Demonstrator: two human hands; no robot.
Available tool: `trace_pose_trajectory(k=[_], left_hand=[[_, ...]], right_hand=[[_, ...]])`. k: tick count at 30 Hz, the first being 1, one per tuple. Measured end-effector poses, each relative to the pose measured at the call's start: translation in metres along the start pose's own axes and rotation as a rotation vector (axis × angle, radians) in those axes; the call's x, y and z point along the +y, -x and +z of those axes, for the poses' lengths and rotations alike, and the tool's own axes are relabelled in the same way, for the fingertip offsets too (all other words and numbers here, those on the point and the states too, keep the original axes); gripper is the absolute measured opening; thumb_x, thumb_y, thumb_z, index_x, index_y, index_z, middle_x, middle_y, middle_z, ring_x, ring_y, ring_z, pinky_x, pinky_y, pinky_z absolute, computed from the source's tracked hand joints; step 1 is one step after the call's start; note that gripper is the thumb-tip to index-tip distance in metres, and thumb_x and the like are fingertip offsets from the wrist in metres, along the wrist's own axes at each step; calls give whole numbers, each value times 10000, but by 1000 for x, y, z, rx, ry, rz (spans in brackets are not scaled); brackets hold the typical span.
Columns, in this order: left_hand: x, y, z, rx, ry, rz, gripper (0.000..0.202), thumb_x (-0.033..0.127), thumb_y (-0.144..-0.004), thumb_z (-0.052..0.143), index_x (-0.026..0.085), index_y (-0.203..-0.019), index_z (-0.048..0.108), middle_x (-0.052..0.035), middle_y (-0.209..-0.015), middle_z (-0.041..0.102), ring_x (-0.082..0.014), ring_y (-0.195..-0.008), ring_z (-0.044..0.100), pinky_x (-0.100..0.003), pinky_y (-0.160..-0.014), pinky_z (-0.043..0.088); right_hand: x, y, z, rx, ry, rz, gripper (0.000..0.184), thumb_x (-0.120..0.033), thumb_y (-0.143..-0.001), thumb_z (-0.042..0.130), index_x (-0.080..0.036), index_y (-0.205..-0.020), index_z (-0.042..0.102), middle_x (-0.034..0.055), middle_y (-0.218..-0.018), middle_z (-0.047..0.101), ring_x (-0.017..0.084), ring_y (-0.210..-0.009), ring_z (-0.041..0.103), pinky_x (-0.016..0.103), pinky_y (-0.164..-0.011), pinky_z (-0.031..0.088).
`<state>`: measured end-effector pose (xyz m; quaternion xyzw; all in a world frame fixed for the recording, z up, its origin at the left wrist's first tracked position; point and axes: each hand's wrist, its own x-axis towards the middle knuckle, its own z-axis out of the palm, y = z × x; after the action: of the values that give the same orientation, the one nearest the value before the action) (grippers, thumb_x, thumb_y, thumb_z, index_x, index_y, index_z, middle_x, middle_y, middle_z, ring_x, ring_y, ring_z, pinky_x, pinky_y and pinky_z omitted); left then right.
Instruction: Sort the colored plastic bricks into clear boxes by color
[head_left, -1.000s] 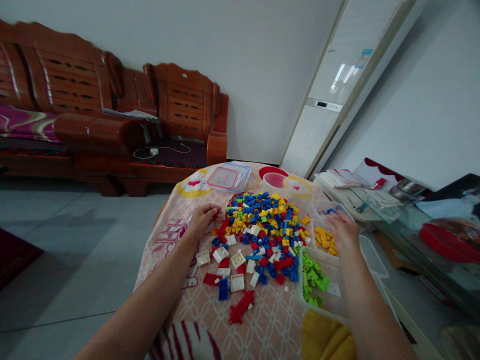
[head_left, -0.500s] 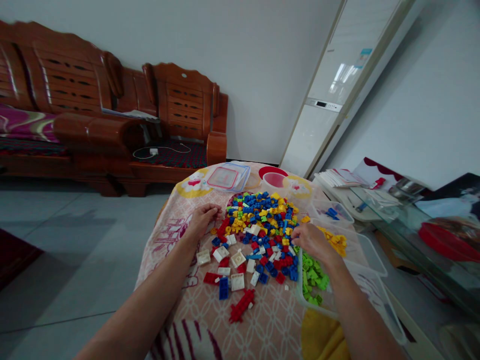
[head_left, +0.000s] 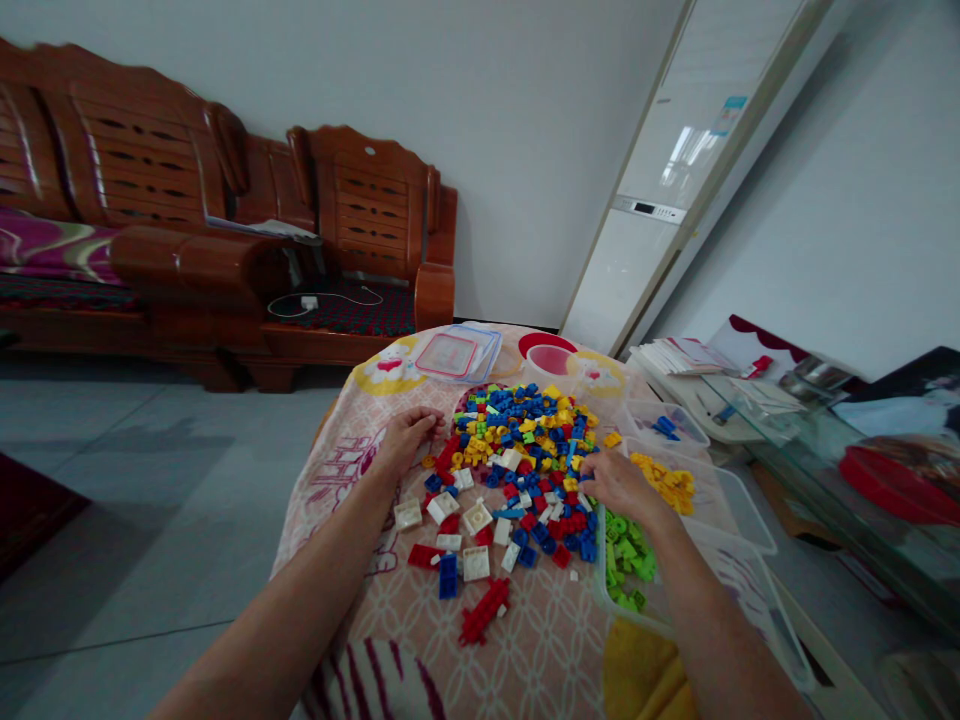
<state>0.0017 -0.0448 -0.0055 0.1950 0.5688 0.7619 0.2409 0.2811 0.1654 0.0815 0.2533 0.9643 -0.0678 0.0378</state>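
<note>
A heap of small plastic building bricks [head_left: 517, 425] in blue, yellow, red, green and white lies on the cloth-covered table. My left hand [head_left: 411, 437] rests at the heap's left edge, its fingers curled closely together; whether anything is between them is hidden. At the right edge, my right hand [head_left: 619, 483] has its bent fingertips down among the bricks, and any piece in them is too small to make out. Below the right forearm, green bricks [head_left: 626, 555] fill part of a clear box [head_left: 652, 622]. Yellow bricks [head_left: 666, 482] and blue bricks [head_left: 665, 427] sit in separate clear containers.
Loose white bricks [head_left: 475, 563] and a joined red piece [head_left: 486, 610] lie nearer me. Clear lids [head_left: 448, 356] and a red-and-white bowl [head_left: 551, 360] stand at the table's far side. A glass-topped stand [head_left: 847, 500] flanks the right; a wooden chair [head_left: 375, 230] is behind.
My right hand has shifted slightly left and turned a little at the heap's edge, its fingers a bit more extended. The left hand has stayed in place.
</note>
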Motion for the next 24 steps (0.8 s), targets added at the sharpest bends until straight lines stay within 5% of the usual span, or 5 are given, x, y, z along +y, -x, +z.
trace_pose_trajectory(k=[6,9,16,19,24], left_hand=[[1,1,1,-5,-12,3,349,390,-589,745,115,-785,658,-57,-724,652,-129,-601,578,-261,-589,473],[2,1,1,-7,-7,2,338,380,-589,742,116,-782,659,-53,-716,650,-123,-591,573,-256,-580,466],[-1,0,-1,-20,-7,6,319,354,-603,737,113,-801,665,-57,-728,661,-123,-599,584,-247,-584,466],[-1,-1,-2,-19,-3,4,317,352,-605,739,114,-801,665,-58,-733,664,-123,-604,589,-246,-586,467],[0,0,-1,-14,-8,4,329,375,-594,750,115,-778,668,-60,-732,664,-131,-617,594,-259,-608,481]], right_hand=[[16,-1,-3,-1,-693,197,271,-191,-671,525,-153,-924,612,-25,-557,623,144,-455,585,221,-436,430],[30,-7,3,117,-1009,273,310,-199,-614,583,-146,-920,583,-16,-542,630,146,-427,590,223,-391,464],[72,-21,6,948,-1400,449,533,-227,-529,722,-130,-1036,589,24,-785,704,198,-760,695,314,-675,609],[81,-20,3,955,-1401,494,586,-203,-496,736,-140,-1062,597,24,-852,708,196,-797,689,330,-722,606],[66,-11,-7,741,-1237,390,396,-288,-572,708,-128,-932,657,42,-758,707,187,-692,680,312,-679,584]])
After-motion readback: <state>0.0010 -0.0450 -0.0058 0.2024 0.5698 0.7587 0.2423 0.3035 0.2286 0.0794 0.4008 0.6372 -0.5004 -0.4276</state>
